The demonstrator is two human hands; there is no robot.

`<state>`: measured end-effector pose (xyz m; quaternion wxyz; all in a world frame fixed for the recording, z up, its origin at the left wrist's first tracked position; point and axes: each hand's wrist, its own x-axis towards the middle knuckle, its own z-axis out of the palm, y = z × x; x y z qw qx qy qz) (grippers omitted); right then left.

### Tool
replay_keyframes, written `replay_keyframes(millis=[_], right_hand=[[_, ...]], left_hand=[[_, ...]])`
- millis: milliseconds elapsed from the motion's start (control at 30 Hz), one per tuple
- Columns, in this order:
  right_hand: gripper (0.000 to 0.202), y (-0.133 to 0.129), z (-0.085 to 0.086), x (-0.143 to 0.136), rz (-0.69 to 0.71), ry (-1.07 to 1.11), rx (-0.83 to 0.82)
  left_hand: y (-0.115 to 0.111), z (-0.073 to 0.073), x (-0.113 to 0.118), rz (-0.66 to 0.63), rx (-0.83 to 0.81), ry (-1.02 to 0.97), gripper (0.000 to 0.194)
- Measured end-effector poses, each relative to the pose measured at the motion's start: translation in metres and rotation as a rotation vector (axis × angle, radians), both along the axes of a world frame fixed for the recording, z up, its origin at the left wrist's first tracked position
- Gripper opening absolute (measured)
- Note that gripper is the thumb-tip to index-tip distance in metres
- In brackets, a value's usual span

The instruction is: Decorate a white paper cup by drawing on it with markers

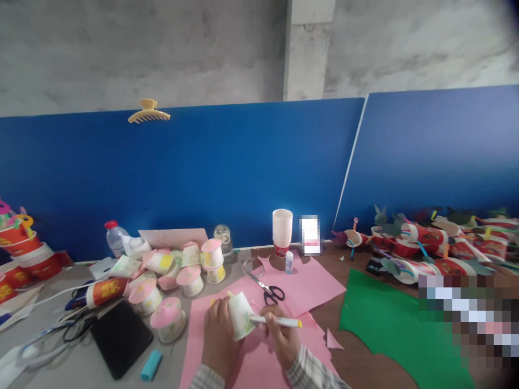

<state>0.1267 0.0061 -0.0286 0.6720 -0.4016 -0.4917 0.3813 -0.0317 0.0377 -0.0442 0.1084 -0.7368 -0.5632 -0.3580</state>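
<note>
A white paper cup (240, 314) with green markings is held tilted over pink paper, my left hand (219, 332) wrapped around its left side. My right hand (283, 337) grips a white marker (284, 322) with a yellow end, its tip against the cup's right side. Under both hands lies a pink paper sheet (259, 367). Just behind them are black-handled scissors (267, 289) lying partly spread on the pink paper. A small glue stick (289, 263) stands farther back. To the left sit several decorated paper cups, one a pink-topped cup (168, 320).
A black tablet-like slab (121, 337) and a turquoise marker cap (151, 366) lie at left. Stacked paper cups (282, 229) and a glass jar (223, 240) stand along the blue partition (227, 162). Green paper (397, 329) spreads at right, below many red cup crafts (425, 237).
</note>
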Motion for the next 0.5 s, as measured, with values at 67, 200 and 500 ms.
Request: replay_keyframes(millis=[67,200,500], right_hand=[[0.029,0.001,-0.002,0.000,-0.008,-0.001,0.006],[0.026,0.002,-0.006,0.000,-0.013,0.001,0.003],[0.022,0.002,-0.013,0.000,0.009,-0.025,-0.045]], left_hand=[[0.000,0.001,0.000,-0.003,0.012,-0.001,0.066],[0.000,0.001,0.000,-0.002,0.025,0.003,0.066],[0.000,0.000,0.001,0.024,0.044,0.012,0.066]])
